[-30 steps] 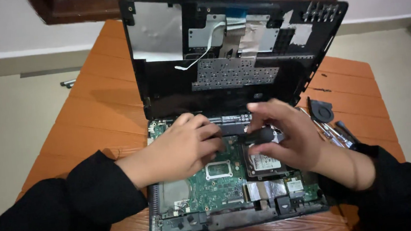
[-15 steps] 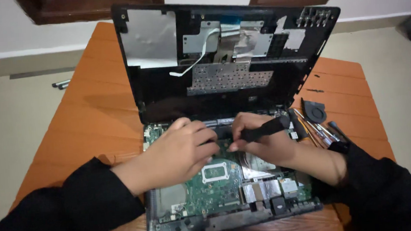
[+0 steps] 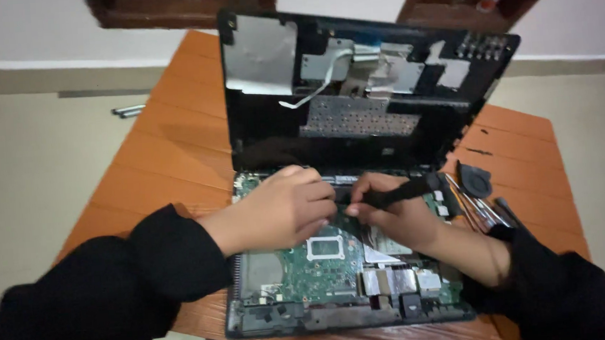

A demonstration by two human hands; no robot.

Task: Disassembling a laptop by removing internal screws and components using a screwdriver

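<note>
Hands meet over the green circuit board (image 3: 330, 260) inside the opened black laptop base (image 3: 341, 316) on the orange wooden table (image 3: 153, 166). Left hand (image 3: 277, 211), fingers curled together, presses down to steady it. Right hand (image 3: 391, 213) pinches a black stick tool (image 3: 396, 195) so its tip reaches the hinge edge.

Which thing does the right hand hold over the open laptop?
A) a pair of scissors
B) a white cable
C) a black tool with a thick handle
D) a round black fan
C: the right hand grips a black tool whose thick handle points to the right, above the green circuit board; the round black fan lies apart on the orange table.
</note>
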